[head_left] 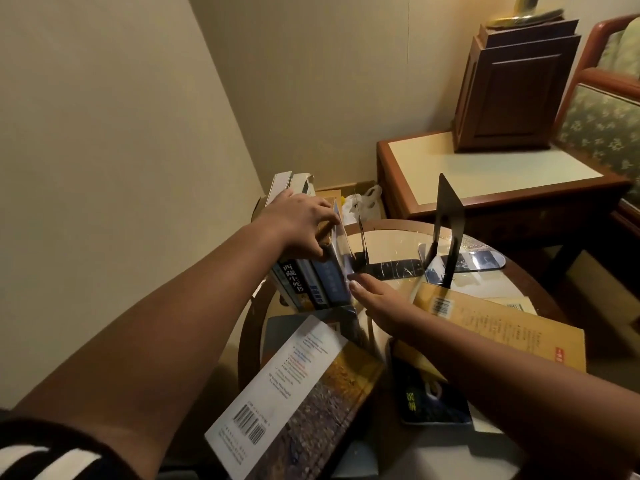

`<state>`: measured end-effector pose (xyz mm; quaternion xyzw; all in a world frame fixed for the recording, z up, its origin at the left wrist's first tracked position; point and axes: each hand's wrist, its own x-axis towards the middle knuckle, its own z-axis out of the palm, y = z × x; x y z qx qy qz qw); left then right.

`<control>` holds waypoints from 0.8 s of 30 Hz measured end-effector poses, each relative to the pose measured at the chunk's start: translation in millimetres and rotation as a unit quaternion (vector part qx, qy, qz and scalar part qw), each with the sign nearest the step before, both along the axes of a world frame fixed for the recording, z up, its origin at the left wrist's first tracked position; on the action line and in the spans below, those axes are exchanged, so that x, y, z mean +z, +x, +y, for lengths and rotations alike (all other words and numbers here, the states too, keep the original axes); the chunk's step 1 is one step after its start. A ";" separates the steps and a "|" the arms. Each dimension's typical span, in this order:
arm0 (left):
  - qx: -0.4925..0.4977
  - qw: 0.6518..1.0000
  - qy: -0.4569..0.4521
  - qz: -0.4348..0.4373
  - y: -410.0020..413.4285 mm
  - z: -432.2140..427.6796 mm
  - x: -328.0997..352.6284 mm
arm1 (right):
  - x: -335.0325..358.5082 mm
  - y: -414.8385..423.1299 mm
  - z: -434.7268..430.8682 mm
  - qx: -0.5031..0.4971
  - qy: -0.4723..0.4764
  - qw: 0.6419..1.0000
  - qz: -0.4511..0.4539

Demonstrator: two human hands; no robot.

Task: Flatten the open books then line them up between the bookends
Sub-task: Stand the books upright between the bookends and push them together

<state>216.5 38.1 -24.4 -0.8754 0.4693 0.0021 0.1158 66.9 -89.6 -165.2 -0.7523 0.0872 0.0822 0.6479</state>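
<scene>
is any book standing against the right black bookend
No, the black bookend stands alone; the upright books are under the left hand.

Left hand [300, 222] grips; right hand [378, 301] extends flat.

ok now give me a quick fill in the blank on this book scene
The left hand grips the standing books at their ___.
The right hand holds ___.
The tall bookend right of them is coloured ___.
Missing words: top; nothing; black.
</scene>
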 end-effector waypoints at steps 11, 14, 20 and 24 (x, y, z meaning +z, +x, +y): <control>0.029 1.000 -0.002 -0.002 -13.4 -1.2 3.8 | 25.5 -85.2 10.8 0.149 -0.121 0.980 0.060; 0.032 0.999 -0.005 -0.004 -15.6 -1.4 5.0 | 27.2 -92.7 15.9 0.149 -0.168 0.973 0.051; 0.034 0.999 -0.006 -0.011 -16.5 -1.5 4.4 | 28.5 -97.6 11.3 0.117 -0.084 0.986 0.078; 0.034 0.999 -0.004 -0.012 -14.8 -1.1 4.1 | 33.4 -105.4 -13.8 0.103 -0.023 0.988 0.109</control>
